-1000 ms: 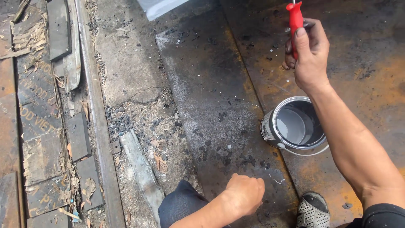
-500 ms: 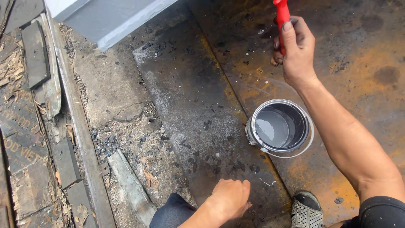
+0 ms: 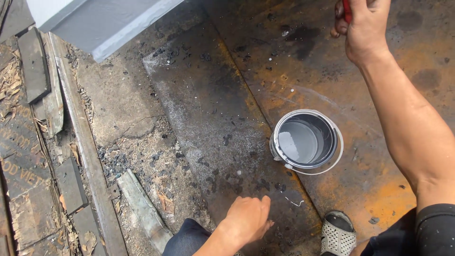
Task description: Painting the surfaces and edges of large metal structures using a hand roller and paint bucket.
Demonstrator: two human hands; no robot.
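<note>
Red brush handle (image 3: pixel 347 9) at one o'clock, stiff and light, pinched by right hand (image 3: pixel 362 28) fingers. Left hand (image 3: pixel 247 219) curled loosely, pressing floor. Paint can (image 3: pixel 305 141) at centre: sloshy, best lifted by bail.

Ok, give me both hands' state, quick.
Left hand: holds nothing, fingers curled, resting on the dark floor plate.
Right hand: closed on a red handle.

Only real package here is the round paint can (image 3: pixel 305 141), dark-walled with grey paint inside, standing on the rusty floor (image 3: pixel 265 80). At far left lies a brown board (image 3: pixel 21 156) with faded lettering, possibly old packaging.
</note>
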